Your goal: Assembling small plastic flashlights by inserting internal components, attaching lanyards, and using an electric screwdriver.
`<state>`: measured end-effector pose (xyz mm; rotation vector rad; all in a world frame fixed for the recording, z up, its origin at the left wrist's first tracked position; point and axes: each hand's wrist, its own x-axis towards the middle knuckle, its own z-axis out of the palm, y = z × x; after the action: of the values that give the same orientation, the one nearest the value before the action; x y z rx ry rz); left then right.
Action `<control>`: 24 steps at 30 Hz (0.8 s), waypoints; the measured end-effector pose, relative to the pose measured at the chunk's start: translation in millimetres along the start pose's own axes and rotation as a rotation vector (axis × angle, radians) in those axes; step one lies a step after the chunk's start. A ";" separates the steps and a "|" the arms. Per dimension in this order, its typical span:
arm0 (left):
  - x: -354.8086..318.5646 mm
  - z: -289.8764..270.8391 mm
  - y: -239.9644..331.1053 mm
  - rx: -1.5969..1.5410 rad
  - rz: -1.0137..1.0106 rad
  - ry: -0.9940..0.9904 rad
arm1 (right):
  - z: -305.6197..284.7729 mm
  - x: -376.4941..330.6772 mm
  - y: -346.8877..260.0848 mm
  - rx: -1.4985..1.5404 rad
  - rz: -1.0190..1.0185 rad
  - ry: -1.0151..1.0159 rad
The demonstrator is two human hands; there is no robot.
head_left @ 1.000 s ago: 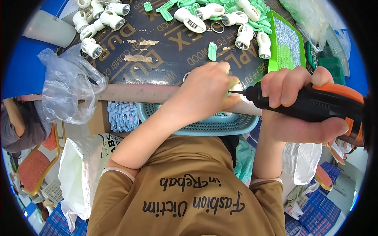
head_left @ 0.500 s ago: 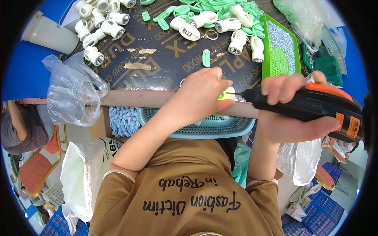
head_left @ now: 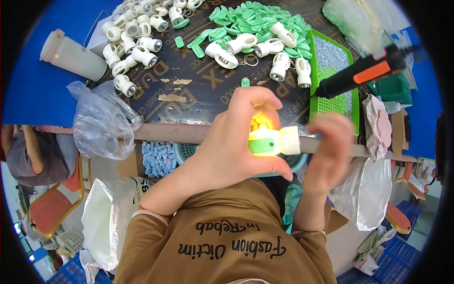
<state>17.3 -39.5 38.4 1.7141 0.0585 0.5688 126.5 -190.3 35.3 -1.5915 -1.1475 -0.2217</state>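
My left hand is closed around a small white flashlight with a green side panel. A bright yellow glow lights the curled fingers and the body of the flashlight. My right hand is just to the right of the flashlight's wide end, apart from it and smeared by motion, so its fingers are unclear. A black and orange electric screwdriver slants over the green tray, with no hand on it; what supports it is hidden. More white flashlights are grouped at the back left, and several are near the middle.
A pile of green plastic pieces covers the back of the table. The bright green tray holds small silvery parts. A clear plastic bag hangs over the front edge at left, near a translucent jug. Below the edge is a blue basket.
My right hand has let go of the electric screwdriver, which is now higher over the tray. The flashlight has come into fuller view in my left hand, glowing brightly.
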 end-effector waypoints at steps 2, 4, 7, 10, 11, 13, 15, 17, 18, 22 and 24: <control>-2.7 -0.1 2.1 0.047 0.051 -0.033 | 7.7 3.5 -10.4 0.183 0.094 -0.205; -6.4 0.3 2.3 0.081 0.031 -0.063 | 5.7 0.0 -5.6 0.232 0.091 -0.257; 2.0 -6.0 12.0 0.292 0.119 -0.050 | 6.9 -3.1 -7.5 0.372 0.184 -0.225; -11.2 -8.3 11.3 -0.437 -0.313 -0.096 | 10.9 -8.3 -4.4 0.420 0.183 -0.204; -15.4 -8.3 16.9 -0.418 -0.328 -0.128 | 13.2 -10.2 -4.1 0.423 0.183 -0.200; -20.3 -10.2 21.6 -0.258 -0.348 -0.177 | 19.4 -14.3 -4.9 0.430 0.181 -0.150; -22.9 -9.9 22.7 -0.064 -0.368 -0.229 | 23.1 -18.0 -6.1 0.381 0.167 -0.123; -23.8 -6.9 25.0 -0.020 -0.347 -0.215 | 27.7 -19.4 -5.7 0.332 0.152 -0.100; -23.9 -5.0 25.4 0.021 -0.326 -0.202 | 30.8 -19.7 -4.4 0.309 0.117 -0.055; -23.0 0.4 21.3 0.146 -0.277 -0.194 | 39.3 -19.5 -4.4 0.320 0.116 0.043; -24.6 3.5 14.6 0.315 -0.057 -0.143 | 40.2 -20.7 -3.0 0.320 0.127 0.053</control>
<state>-6.8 -54.5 43.3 2.0485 0.0982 0.4081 97.3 -168.4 8.5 -1.3596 -0.9825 0.0050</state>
